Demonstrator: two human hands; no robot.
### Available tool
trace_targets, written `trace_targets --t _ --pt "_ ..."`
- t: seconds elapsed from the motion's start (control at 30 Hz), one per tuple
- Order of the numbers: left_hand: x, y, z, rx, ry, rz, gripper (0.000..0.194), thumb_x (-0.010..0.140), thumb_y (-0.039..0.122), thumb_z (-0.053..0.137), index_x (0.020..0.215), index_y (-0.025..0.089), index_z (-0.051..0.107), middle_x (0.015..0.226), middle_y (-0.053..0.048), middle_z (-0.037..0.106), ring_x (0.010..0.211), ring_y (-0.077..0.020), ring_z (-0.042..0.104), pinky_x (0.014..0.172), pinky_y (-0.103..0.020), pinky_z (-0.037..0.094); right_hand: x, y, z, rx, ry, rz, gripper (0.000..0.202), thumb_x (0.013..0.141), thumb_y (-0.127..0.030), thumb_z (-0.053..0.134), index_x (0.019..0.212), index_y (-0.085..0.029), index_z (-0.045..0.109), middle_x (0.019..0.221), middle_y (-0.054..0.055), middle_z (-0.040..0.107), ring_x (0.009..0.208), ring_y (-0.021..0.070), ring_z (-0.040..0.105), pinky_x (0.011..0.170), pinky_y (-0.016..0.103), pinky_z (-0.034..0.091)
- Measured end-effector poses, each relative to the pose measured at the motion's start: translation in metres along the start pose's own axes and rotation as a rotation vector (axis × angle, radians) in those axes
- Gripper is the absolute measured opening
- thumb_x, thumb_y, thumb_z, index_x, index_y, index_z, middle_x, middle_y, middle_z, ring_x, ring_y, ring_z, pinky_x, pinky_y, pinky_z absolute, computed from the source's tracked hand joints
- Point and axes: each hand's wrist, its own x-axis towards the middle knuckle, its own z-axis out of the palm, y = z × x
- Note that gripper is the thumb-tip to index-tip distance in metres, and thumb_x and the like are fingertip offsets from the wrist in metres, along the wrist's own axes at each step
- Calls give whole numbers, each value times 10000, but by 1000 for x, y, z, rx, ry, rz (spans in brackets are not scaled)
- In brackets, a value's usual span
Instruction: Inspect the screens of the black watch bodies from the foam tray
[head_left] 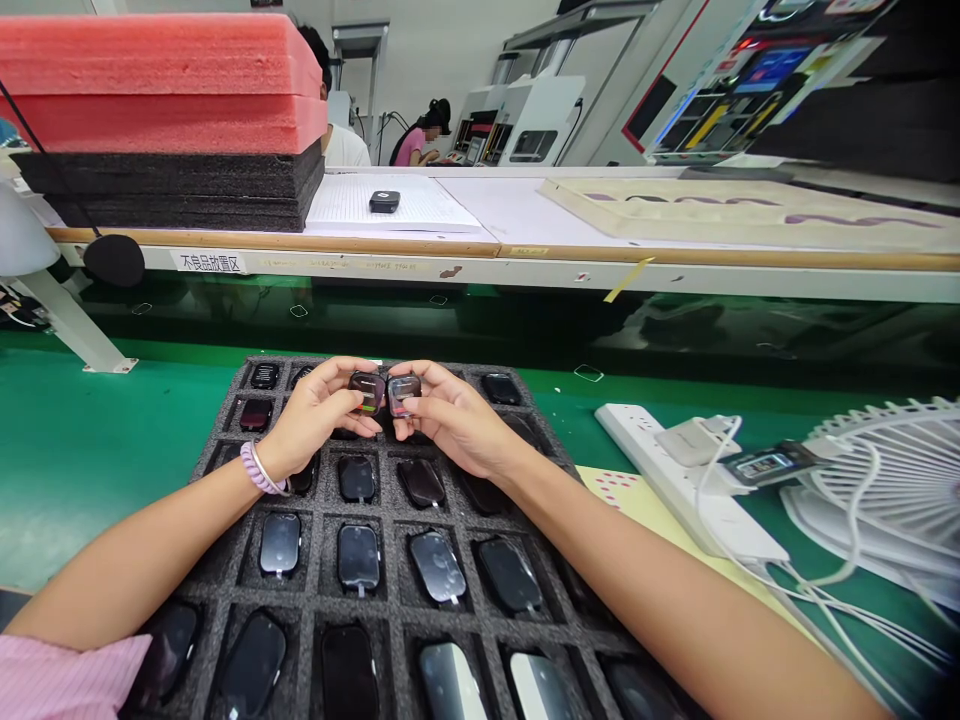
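Observation:
My left hand [330, 405] is closed on a dark smartwatch body [367, 388], its thumb across the lower part of the screen. Close beside it, my right hand [442, 415] grips a second watch body [405, 388], thumb on the face. Both screens look lit, with coloured marks near the bottom. The two watches are held side by side over the far part of a dark grey foam tray [315, 580]. Several watch bodies lie in the tray's pockets, such as this watch [358, 558] with a small white tab. My forearms and hands hide some pockets.
A white power strip [690, 490] with cables and a white fan [900, 490] stand at right. Behind, a shelf holds red foam blocks [157, 85], black foam [172, 185], a notebook [337, 215] with a black device [385, 202], and a beige tray [600, 215]. Two people sit beyond.

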Motion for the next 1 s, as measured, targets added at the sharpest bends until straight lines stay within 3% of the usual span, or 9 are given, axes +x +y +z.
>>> trace_targets --t 0.5,0.63,0.7,0.77,0.83,0.9,1.0 --pt "0 1 -1 2 23 -5 407 738 244 649 1127 150 572 971 -39 658 635 -150 708 618 -227 607 -1 -2 0 -9 2 9 428 715 -192 731 1119 -193 589 833 -14 658 621 144 641 634 270 465" --pt "1 4 0 4 39 12 411 757 213 640 1156 149 562 946 -42 661 639 -141 696 623 -223 597 0 -1 0 5 2 1 416 767 -278 784 1123 -195 585 928 19 679 625 143 636 643 284 484" --pt "-5 12 5 2 33 48 417 759 166 662 1165 161 564 975 -43 650 627 -109 669 602 -193 571 0 0 0 1 7 -11 412 793 -332 806 1117 -197 589 878 8 670 609 142 624 623 279 481" --pt "-20 24 15 -48 -60 68 454 751 101 709 1176 193 578 1036 -43 634 671 -83 644 613 -164 551 0 -1 1 7 11 -23 411 799 -345 820 1112 -200 598 828 -5 658 602 139 615 603 264 470" --pt "-43 35 27 -176 -276 24 523 736 39 755 1192 243 600 1067 -41 627 824 -94 646 700 -151 552 0 -3 1 23 6 -21 415 786 -309 827 1119 -202 602 879 12 677 625 134 616 616 255 474" --pt "-69 44 36 -370 -520 -124 594 725 20 789 1217 303 614 990 -18 633 861 -89 646 685 -106 513 -1 -6 1 32 -5 -16 428 772 -263 816 1135 -203 598 990 47 694 653 131 624 640 253 485" --pt "-98 53 44 -563 -667 -272 501 778 189 832 1228 301 643 1009 -29 658 885 -87 668 822 -138 516 -5 -13 5 36 -35 -22 456 773 -230 796 1180 -208 592 1088 80 688 680 138 643 667 260 505"
